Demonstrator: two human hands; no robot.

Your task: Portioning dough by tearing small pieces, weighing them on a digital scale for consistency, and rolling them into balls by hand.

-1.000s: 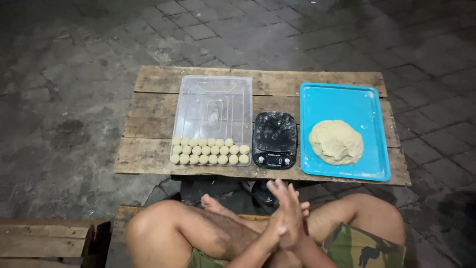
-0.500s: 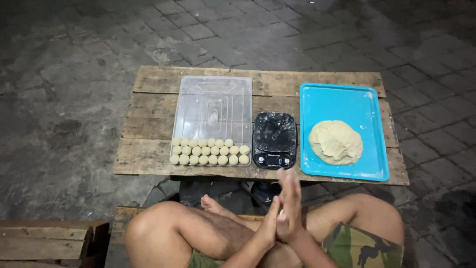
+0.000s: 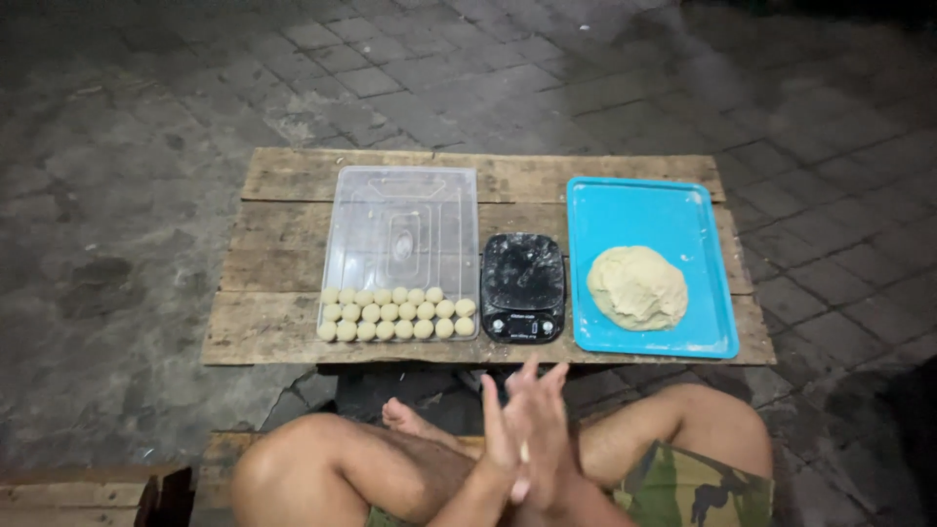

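Two hands (image 3: 525,439) pressed together on pale dough bit (image 3: 524,452), fingers pointing toward scale (image 3: 523,286)

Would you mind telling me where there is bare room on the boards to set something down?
The far plank behind the clear tray and blue tray is bare, as is the left end beside the clear tray. The clear tray's far part is bare; dough balls crowd its near edge. The scale fills the gap between the trays.
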